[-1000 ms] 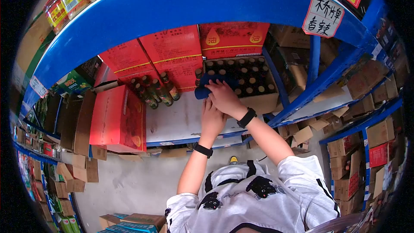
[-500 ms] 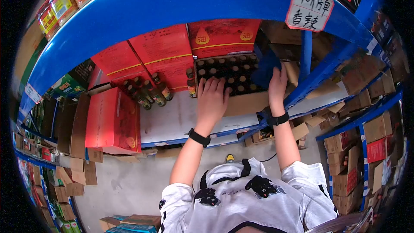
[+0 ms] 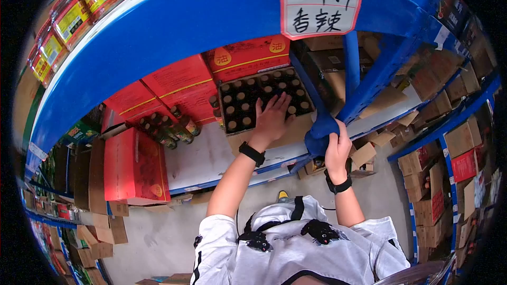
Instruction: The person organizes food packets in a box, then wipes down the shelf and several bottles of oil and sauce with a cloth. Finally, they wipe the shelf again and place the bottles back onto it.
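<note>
A carton (image 3: 290, 132) full of dark bottles (image 3: 255, 98) with light caps stands on the shelf. Over its near side lies my left hand (image 3: 273, 120), fingers spread, at the caps and holding nothing; whether it presses on them I cannot tell. My right hand (image 3: 338, 146) is closed around a bunched blue cloth (image 3: 320, 131), just in front of the carton's right corner and beside the blue shelf post (image 3: 364, 92). Both wrists wear black bands.
Left of the carton, several loose bottles (image 3: 168, 129) stand by a red box (image 3: 134, 163). More red boxes (image 3: 179, 82) line the back. A blue shelf beam (image 3: 185, 18) with a handwritten sign (image 3: 322, 4) crosses overhead. Cardboard boxes (image 3: 430, 221) fill shelves at right.
My right hand has drawn the blue cloth from the carton's right end down towards me. My left hand has shifted right across the bottles, and the view has turned.
</note>
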Demonstrator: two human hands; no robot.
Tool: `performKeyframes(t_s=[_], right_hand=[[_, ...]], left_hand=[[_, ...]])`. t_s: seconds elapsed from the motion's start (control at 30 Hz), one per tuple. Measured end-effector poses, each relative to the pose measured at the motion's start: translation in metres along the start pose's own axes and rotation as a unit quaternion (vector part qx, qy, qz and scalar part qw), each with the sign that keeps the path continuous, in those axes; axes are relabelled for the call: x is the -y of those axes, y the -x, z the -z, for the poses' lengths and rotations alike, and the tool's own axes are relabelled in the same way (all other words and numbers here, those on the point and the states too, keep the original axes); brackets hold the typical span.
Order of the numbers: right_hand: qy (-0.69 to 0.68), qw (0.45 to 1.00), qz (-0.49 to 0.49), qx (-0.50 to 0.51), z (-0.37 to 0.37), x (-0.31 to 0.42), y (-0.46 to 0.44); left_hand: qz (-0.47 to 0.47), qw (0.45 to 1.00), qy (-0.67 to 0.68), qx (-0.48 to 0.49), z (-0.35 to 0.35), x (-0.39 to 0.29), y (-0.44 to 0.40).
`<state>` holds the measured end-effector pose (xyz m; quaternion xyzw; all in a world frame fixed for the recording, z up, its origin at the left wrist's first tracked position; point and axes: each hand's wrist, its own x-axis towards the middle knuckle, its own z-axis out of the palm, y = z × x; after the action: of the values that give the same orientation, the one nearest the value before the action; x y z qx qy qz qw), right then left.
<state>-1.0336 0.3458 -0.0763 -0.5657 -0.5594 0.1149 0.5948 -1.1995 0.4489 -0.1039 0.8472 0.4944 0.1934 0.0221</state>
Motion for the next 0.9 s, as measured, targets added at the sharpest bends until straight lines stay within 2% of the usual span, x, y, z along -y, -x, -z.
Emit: performKeyframes(t_s=[0.13,0.23,0.33,0.4,0.43,0.5,0.53,0.57,0.63,0.7,0.73,0.77,0.8,0.87,0.9], right_hand=[[-0.012,0.999,-0.029,0.025,0.005,-0.001,0.003],[-0.027,0.998,-0.050,0.042,0.003,-0.006,0.005],[-0.038,0.994,-0.082,0.063,-0.005,-0.007,0.007],[-0.115,0.978,-0.154,0.079,-0.013,-0.007,0.005],[-0.117,0.978,-0.154,0.081,-0.016,-0.002,0.002],[-0.184,0.945,-0.260,0.071,-0.022,0.009,-0.009],[-0.285,0.912,-0.287,0.061,-0.031,-0.001,-0.012],[-0.287,0.911,-0.288,0.065,-0.036,0.003,-0.019],[-0.412,0.867,-0.263,0.094,-0.050,0.015,-0.036],[-0.217,0.967,-0.101,0.082,-0.081,0.007,-0.055],[-0.115,0.989,-0.017,0.090,-0.092,0.013,-0.068],[-0.010,0.993,0.068,0.096,-0.103,0.019,-0.079],[-0.012,0.993,0.069,0.098,-0.114,0.021,-0.088],[0.190,0.949,0.208,0.144,-0.137,0.016,-0.098],[0.189,0.948,0.211,0.144,-0.148,0.005,-0.098]], left_hand=[[0.024,0.998,-0.054,-0.003,-0.002,-0.012,-0.010],[0.050,0.999,-0.006,0.021,0.000,-0.011,-0.007],[0.035,0.999,0.016,0.004,0.001,-0.002,0.000],[0.015,0.995,0.061,-0.071,0.004,0.008,0.006],[0.017,0.996,0.059,-0.072,0.007,0.014,0.010],[0.071,0.996,-0.021,-0.052,0.014,0.026,0.020],[0.074,0.996,-0.023,-0.051,0.021,0.031,0.026],[0.086,0.993,-0.073,-0.015,0.030,0.033,0.032],[0.102,0.987,-0.124,0.020,0.035,0.040,0.041],[0.069,0.995,-0.055,-0.039,0.028,0.050,0.049],[0.072,0.995,-0.057,-0.040,0.024,0.052,0.051],[0.071,0.993,-0.065,-0.065,0.020,0.053,0.051],[0.070,0.991,-0.073,-0.089,0.016,0.053,0.052],[0.070,0.989,-0.073,-0.105,0.014,0.052,0.054],[0.069,0.988,-0.072,-0.121,0.013,0.052,0.055]])
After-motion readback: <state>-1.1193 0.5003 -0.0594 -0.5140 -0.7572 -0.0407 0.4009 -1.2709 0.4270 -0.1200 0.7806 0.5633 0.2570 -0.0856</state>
